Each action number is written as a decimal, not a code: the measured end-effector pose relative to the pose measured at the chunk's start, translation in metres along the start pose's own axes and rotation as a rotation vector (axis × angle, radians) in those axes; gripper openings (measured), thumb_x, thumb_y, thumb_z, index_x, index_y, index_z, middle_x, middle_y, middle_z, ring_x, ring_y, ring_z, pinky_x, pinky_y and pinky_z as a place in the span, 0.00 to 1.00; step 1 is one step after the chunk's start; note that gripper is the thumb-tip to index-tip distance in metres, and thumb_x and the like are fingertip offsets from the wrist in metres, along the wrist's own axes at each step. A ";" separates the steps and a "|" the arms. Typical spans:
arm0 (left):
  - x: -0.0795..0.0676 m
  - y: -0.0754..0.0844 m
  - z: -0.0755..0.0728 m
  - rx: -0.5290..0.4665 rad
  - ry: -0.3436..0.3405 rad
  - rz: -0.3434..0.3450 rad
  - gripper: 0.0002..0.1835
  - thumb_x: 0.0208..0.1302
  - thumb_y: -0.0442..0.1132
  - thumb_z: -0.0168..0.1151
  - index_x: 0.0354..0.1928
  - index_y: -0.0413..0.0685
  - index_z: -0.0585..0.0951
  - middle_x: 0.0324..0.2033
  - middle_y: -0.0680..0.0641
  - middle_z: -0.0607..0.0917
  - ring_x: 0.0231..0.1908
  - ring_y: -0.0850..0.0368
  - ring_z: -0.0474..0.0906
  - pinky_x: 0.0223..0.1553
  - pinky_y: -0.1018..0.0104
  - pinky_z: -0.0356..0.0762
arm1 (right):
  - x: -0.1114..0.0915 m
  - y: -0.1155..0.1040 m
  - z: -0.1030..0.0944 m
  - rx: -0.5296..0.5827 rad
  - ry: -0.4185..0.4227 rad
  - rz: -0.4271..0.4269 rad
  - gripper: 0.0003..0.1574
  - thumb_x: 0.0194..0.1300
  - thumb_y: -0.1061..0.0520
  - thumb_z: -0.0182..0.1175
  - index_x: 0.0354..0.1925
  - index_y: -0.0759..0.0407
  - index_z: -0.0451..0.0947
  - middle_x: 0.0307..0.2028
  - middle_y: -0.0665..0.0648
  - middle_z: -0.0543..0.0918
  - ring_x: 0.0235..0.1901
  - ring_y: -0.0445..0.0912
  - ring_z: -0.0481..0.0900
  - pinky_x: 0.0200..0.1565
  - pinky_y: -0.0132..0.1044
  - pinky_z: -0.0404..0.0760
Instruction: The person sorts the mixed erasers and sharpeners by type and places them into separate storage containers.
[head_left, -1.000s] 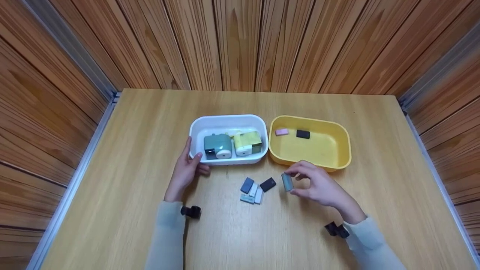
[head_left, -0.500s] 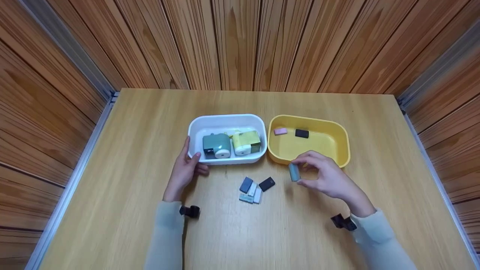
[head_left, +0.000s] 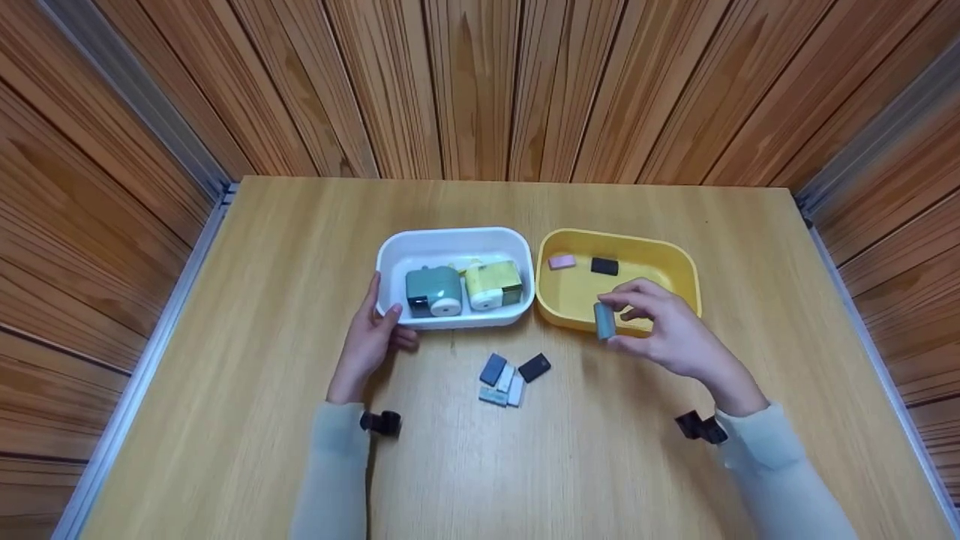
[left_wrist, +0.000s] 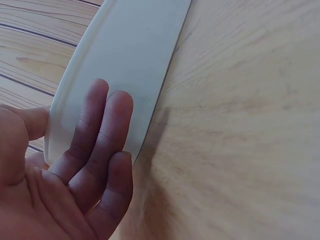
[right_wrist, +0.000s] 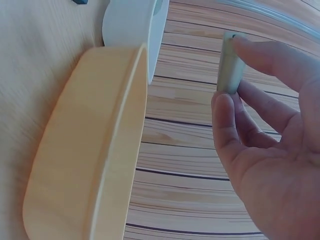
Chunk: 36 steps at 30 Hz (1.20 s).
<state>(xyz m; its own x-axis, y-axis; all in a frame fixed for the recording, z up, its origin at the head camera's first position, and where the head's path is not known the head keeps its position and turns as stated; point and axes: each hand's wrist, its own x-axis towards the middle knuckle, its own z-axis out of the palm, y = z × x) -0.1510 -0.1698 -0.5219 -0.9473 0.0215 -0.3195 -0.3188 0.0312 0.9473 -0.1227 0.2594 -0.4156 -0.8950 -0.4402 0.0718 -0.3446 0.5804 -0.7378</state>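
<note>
My right hand pinches a small grey-green eraser upright between thumb and fingertips, above the near rim of the yellow tub. In the right wrist view the eraser is clear of the tub wall. A pink eraser and a black eraser lie inside that tub. At the near left corner of the white tub, my left hand grips the rim, thumb over it and fingers along the outer wall.
Inside the white tub sit a green boxy item and a yellow one, each with a white round part. Several blue, grey and pale erasers lie in a loose cluster on the table in front, with a black one beside them.
My right hand has moved right and away from me with the grey-green eraser, from the table in front of the yellow tub to above its rim. My left hand stays on the white tub.
</note>
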 end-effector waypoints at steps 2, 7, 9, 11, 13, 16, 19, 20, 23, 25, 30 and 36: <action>0.000 0.001 0.000 -0.003 -0.002 -0.008 0.36 0.79 0.45 0.49 0.76 0.83 0.44 0.34 0.34 0.84 0.37 0.41 0.86 0.46 0.54 0.84 | 0.002 0.002 -0.003 -0.008 0.001 0.015 0.31 0.56 0.61 0.75 0.59 0.56 0.80 0.51 0.52 0.78 0.50 0.47 0.79 0.52 0.42 0.81; -0.002 0.001 -0.001 -0.016 -0.007 -0.024 0.36 0.78 0.47 0.49 0.76 0.84 0.43 0.36 0.34 0.84 0.39 0.39 0.85 0.48 0.52 0.83 | 0.008 0.006 -0.009 -0.034 -0.005 0.029 0.30 0.57 0.61 0.74 0.59 0.57 0.80 0.52 0.53 0.77 0.50 0.51 0.79 0.55 0.51 0.80; -0.003 -0.001 -0.001 -0.014 -0.004 -0.017 0.36 0.78 0.47 0.50 0.76 0.84 0.44 0.35 0.34 0.84 0.38 0.40 0.85 0.48 0.53 0.83 | 0.010 0.008 -0.010 -0.045 -0.006 0.022 0.30 0.57 0.62 0.74 0.58 0.58 0.79 0.52 0.54 0.77 0.50 0.54 0.79 0.55 0.55 0.79; -0.003 -0.002 0.000 -0.001 0.004 -0.001 0.37 0.77 0.47 0.51 0.77 0.83 0.45 0.34 0.34 0.84 0.37 0.41 0.86 0.47 0.54 0.84 | 0.013 0.009 -0.011 -0.058 -0.007 0.013 0.30 0.56 0.63 0.74 0.58 0.59 0.79 0.51 0.55 0.77 0.50 0.56 0.79 0.55 0.57 0.78; -0.002 -0.004 0.000 0.013 0.010 0.016 0.37 0.78 0.46 0.51 0.77 0.80 0.45 0.33 0.35 0.84 0.36 0.42 0.86 0.45 0.55 0.84 | 0.016 0.010 -0.013 -0.069 -0.005 0.011 0.30 0.56 0.64 0.73 0.58 0.60 0.79 0.51 0.56 0.77 0.50 0.56 0.79 0.55 0.57 0.78; -0.002 -0.005 0.001 0.018 0.019 0.026 0.37 0.78 0.44 0.50 0.78 0.79 0.45 0.32 0.35 0.84 0.35 0.42 0.86 0.45 0.57 0.84 | 0.020 0.011 -0.015 -0.091 -0.006 0.022 0.30 0.56 0.64 0.73 0.57 0.60 0.78 0.51 0.56 0.76 0.50 0.55 0.78 0.55 0.56 0.78; -0.002 -0.005 0.001 0.007 0.019 0.017 0.37 0.78 0.44 0.50 0.78 0.79 0.45 0.32 0.35 0.84 0.35 0.42 0.86 0.45 0.57 0.84 | 0.023 0.012 -0.017 -0.103 -0.014 0.047 0.30 0.56 0.65 0.73 0.57 0.60 0.78 0.51 0.56 0.76 0.51 0.54 0.78 0.55 0.56 0.78; -0.002 -0.005 0.001 0.004 0.021 0.015 0.37 0.78 0.44 0.50 0.78 0.79 0.45 0.33 0.35 0.84 0.36 0.42 0.86 0.45 0.57 0.84 | 0.024 0.012 -0.017 -0.106 -0.018 0.053 0.30 0.56 0.65 0.73 0.57 0.60 0.78 0.51 0.57 0.76 0.51 0.55 0.78 0.55 0.56 0.78; -0.002 -0.004 0.001 -0.001 0.016 0.010 0.36 0.78 0.45 0.49 0.78 0.79 0.44 0.33 0.35 0.84 0.36 0.42 0.86 0.45 0.57 0.84 | 0.027 0.014 -0.019 -0.113 -0.028 0.070 0.30 0.57 0.65 0.72 0.58 0.61 0.77 0.52 0.57 0.76 0.51 0.55 0.78 0.55 0.57 0.78; -0.002 -0.003 0.001 -0.007 0.015 0.003 0.36 0.78 0.46 0.49 0.77 0.80 0.44 0.34 0.35 0.84 0.36 0.42 0.86 0.45 0.56 0.84 | 0.029 0.015 -0.021 -0.119 -0.034 0.079 0.30 0.57 0.65 0.72 0.58 0.61 0.77 0.52 0.58 0.76 0.52 0.56 0.77 0.56 0.57 0.78; -0.002 -0.002 0.000 -0.007 0.012 0.008 0.36 0.79 0.45 0.49 0.77 0.80 0.44 0.34 0.34 0.84 0.36 0.42 0.86 0.45 0.55 0.84 | 0.034 0.020 -0.026 -0.128 -0.041 0.088 0.30 0.58 0.65 0.72 0.59 0.63 0.76 0.52 0.59 0.76 0.52 0.58 0.77 0.56 0.57 0.78; -0.003 -0.002 0.000 0.004 0.001 0.041 0.36 0.78 0.46 0.50 0.78 0.78 0.45 0.33 0.35 0.84 0.36 0.42 0.86 0.44 0.55 0.85 | 0.039 0.026 -0.035 -0.109 -0.042 0.114 0.30 0.59 0.65 0.71 0.59 0.63 0.76 0.53 0.60 0.77 0.53 0.58 0.76 0.57 0.58 0.76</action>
<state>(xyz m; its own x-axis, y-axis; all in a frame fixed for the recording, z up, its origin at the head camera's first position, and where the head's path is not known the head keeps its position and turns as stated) -0.1477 -0.1697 -0.5229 -0.9596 0.0222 -0.2805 -0.2797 0.0339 0.9595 -0.1758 0.2810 -0.4085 -0.9183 -0.3941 -0.0373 -0.2726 0.6979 -0.6623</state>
